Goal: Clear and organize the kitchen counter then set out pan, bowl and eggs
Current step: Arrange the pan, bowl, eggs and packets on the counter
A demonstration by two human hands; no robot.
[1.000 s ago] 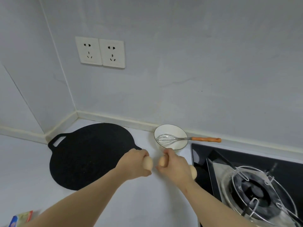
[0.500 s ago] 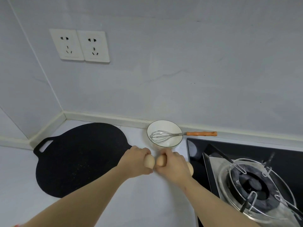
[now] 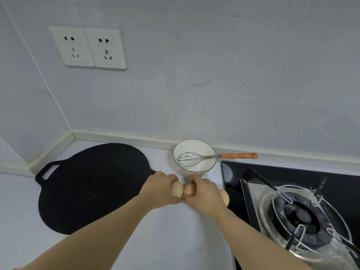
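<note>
A flat black pan (image 3: 91, 184) with a loop handle lies on the white counter at the left. Behind my hands stands a white bowl (image 3: 187, 148) with a wire whisk (image 3: 212, 157) resting across it, its orange handle pointing right. My left hand (image 3: 159, 189) is closed around a brown egg (image 3: 176, 189). My right hand (image 3: 204, 193) grips a second egg (image 3: 189, 189), and a third egg (image 3: 224, 196) shows at its right side. The two hands sit side by side just in front of the bowl, low over the counter.
A black glass gas hob (image 3: 292, 178) with a metal pan support (image 3: 311, 215) fills the right side, its edge close to my right hand. Two wall sockets (image 3: 88, 47) sit above the pan. The wall corner lies at the far left.
Both hands, still gripping their eggs, have drawn together until they almost touch. The camera has shifted a little, and the packet at the bottom left has dropped out of view.
</note>
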